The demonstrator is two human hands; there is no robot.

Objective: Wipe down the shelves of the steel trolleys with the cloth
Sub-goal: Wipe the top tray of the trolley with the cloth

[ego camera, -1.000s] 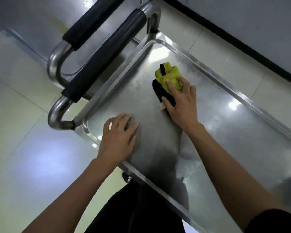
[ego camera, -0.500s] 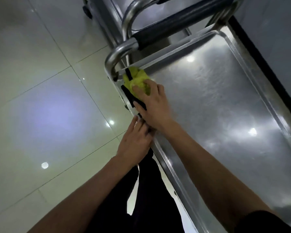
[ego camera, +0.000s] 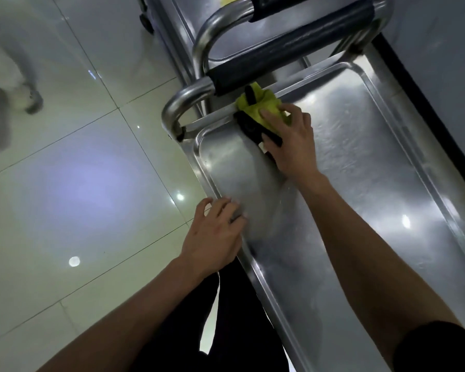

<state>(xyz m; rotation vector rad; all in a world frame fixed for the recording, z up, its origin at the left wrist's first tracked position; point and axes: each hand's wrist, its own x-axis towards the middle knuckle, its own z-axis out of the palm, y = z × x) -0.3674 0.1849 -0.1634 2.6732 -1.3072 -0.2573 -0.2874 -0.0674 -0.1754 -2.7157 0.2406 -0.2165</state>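
1. Presently our right hand (ego camera: 290, 142) lies flat on the yellow-green cloth (ego camera: 262, 107), fingers spread and nearly straight, pressing rather than gripping it. We judge this spreads the pressure for wiping.
2. Cloth sits at the shelf's far end, against the raised rim (ego camera: 301, 83) just below the padded handle (ego camera: 290, 49). Its black strap (ego camera: 250, 128) trails toward the left corner. Probably we are working the edge where grime collects.
3. Our left hand (ego camera: 212, 234) rests on the near rim of the top shelf (ego camera: 360, 170), fingers loosely bent over the lip and holding nothing. Likely it steadies the trolley against rolling.
4. Streaks on the steel suggest a damp pass; the shelf's near half is not yet clearly done.
5. A second trolley (ego camera: 188, 25) stands nose to nose beyond, on the tiled floor (ego camera: 78, 183).
6. Someone's foot (ego camera: 31, 102) shows at upper left.
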